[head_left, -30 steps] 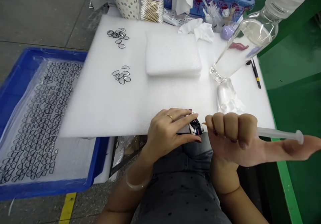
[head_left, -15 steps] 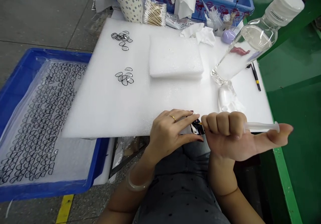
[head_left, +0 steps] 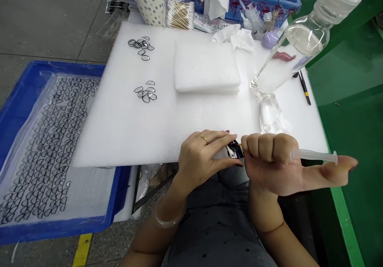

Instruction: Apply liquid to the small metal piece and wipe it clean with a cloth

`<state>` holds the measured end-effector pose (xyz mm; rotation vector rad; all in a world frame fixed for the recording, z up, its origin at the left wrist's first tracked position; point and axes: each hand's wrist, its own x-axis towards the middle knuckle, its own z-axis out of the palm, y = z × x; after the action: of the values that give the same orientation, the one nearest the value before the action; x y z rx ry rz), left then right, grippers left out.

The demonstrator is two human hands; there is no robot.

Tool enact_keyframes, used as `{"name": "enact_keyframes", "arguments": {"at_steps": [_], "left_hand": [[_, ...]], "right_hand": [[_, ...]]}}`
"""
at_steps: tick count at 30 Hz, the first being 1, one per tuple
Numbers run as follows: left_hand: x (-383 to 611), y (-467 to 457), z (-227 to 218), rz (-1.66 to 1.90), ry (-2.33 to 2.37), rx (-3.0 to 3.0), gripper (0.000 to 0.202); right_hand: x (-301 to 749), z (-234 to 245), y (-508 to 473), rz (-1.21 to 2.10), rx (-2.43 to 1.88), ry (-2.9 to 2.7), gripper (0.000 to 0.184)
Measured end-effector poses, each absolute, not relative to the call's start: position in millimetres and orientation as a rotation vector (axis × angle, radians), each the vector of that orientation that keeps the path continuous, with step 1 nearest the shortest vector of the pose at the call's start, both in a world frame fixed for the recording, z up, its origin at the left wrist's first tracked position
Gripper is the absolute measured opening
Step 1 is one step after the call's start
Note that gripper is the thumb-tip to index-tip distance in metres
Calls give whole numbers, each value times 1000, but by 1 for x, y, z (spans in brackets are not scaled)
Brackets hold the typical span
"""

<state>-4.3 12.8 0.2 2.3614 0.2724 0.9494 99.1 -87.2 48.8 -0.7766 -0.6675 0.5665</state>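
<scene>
With my left hand [head_left: 199,153] I'm pinching the toy car [head_left: 235,150], likely light and slick, by its sides; my right hand [head_left: 271,163] is clenching the syringe [head_left: 317,155].

No text is legible; the blue bin [head_left: 287,0] bears unreadable marks.

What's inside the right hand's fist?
The right hand grips what looks like a syringe: its plunger shows beside the thumb, an orange tip near the small dark-and-white piece. Curled fingers hide the part between.
</scene>
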Motion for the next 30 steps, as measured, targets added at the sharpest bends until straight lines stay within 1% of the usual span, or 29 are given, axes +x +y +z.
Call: {"name": "enact_keyframes", "arguments": {"at_steps": [6, 22, 27, 30], "left_hand": [[-5, 13, 1, 924, 281, 2361, 37], [-6, 13, 2, 901, 278, 2355, 39], [-5, 13, 1, 920, 272, 2371, 38], [-5, 13, 1, 942, 266, 2394, 43]], "right_hand": [[97, 50, -87, 540, -792, -675, 61], [97, 48, -91, 469, -839, -745, 63], [91, 51, -84, 416, -946, -713, 64], [91, 64, -84, 441, -1048, -721, 67]]}}
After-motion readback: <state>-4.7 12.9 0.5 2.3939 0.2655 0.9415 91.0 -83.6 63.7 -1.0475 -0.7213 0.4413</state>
